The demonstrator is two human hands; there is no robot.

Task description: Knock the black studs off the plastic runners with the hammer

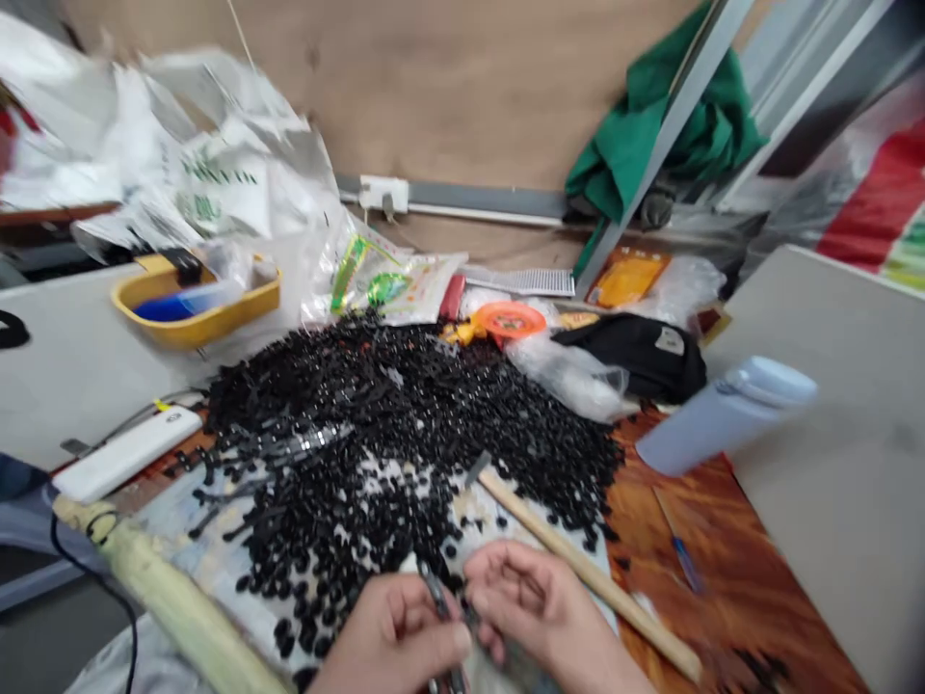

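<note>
My left hand (405, 631) is closed around a dark narrow strip (436, 590) with shiny spots, which sticks out above and below the fingers. My right hand (531, 602) is beside it with fingertips pinched together close to the strip; what they hold, if anything, is too blurred to make out. Beyond both hands spreads a large heap of small black pieces (434, 405), mostly round and knobby, over a pale sheet (209, 549). A hammer (578, 564) with a wooden handle lies just right of my right hand, its head toward the heap.
A pale blue bottle (715, 424) leans at the right, with a pen (683, 559) nearer. A yellow tub (195, 333) and a white power bank-like box (130, 453) are at the left. A pale roll (180, 607) lies front left. Plastic bags (397, 280) and an orange dish (510, 320) line the back.
</note>
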